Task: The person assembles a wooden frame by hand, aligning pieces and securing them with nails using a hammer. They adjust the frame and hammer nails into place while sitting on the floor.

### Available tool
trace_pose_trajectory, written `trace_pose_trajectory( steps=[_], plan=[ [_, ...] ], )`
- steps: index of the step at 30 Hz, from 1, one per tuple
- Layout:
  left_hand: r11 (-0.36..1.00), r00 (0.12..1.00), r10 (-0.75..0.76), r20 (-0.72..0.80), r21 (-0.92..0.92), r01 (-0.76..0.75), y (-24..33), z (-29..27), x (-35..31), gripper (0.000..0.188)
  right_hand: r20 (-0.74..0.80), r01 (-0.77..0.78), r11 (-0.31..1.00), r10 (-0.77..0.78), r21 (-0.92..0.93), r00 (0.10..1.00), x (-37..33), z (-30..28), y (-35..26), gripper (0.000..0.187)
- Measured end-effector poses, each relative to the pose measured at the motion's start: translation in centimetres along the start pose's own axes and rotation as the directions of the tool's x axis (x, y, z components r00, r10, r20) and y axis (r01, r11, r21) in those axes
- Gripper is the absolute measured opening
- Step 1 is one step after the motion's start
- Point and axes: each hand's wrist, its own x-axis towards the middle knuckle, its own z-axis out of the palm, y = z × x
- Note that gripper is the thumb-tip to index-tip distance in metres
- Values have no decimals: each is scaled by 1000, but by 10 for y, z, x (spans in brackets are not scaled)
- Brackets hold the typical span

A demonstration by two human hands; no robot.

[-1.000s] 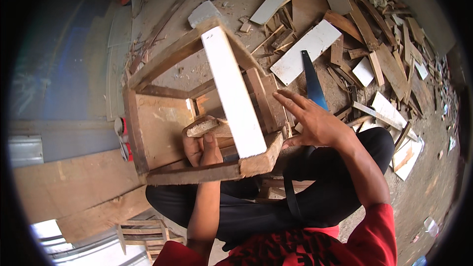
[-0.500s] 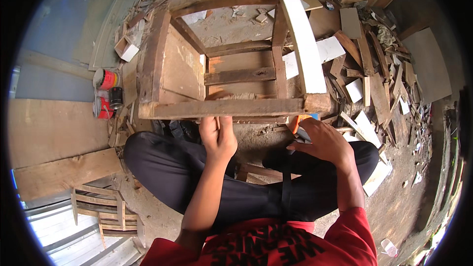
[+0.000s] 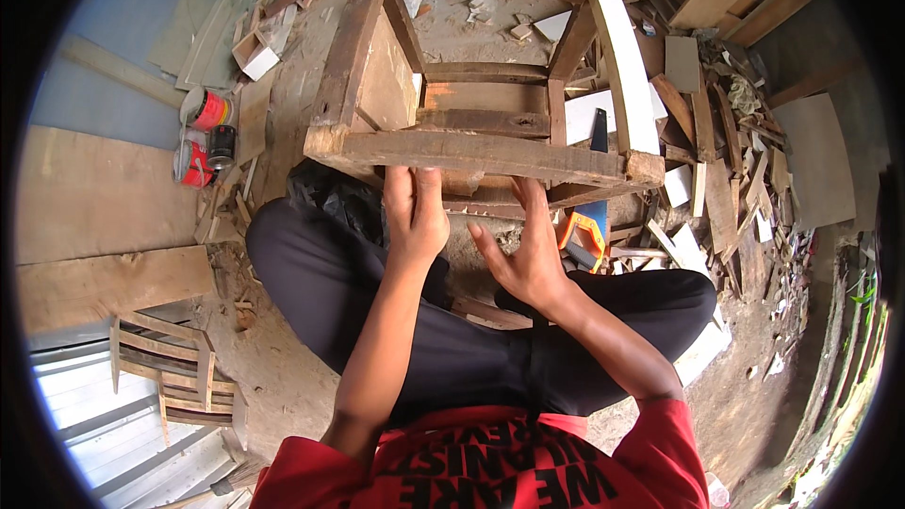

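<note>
We list, from our lap outward:

- Legs in black trousers (image 3: 471,358), crossed, below both forearms.
- Left hand (image 3: 417,221): fingers pointing away from us, tips hidden at the near rail; whether clamped on anything, we cannot tell.
- Right hand (image 3: 530,259): thumb well apart from the fingers, whose tips pass behind the same rail; nearer the rail's middle than the left.
- Wooden frame (image 3: 490,153): directly beyond the fingers, above our shins. Near rail's long axis runs left to right, across the fingers; open room through its centre, its block-like ends beyond both hands.
- Saw (image 3: 583,238): orange-edged handle right of the right hand, blade pointing away; limits room that side.
- White strip (image 3: 627,75): along the frame's right side.
- Paint cans (image 3: 203,137): left, well apart.
- Scrap wood (image 3: 721,165): heaped far right.
</note>
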Motion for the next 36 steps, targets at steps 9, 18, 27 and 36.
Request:
trace_pose_trajectory(
  steps=[9,18,27,36],
  plan=[
    [975,990,-143,11,-173,142,-9,-9,-5,29,21,14,980,-18,196,1000,38,23,6,34],
    [983,998,-37,42,-178,44,23,4,9,48,140,73,986,-95,152,986,51,9,16,35],
    [945,995,-69,77,-313,90,17,-1,0,39,169,114,984,-137,136,976,69,-2,-5,33],
    [924,998,-29,55,-378,48,24,2,2,33,154,95,964,-136,250,979,52,4,9,44]
  ],
)
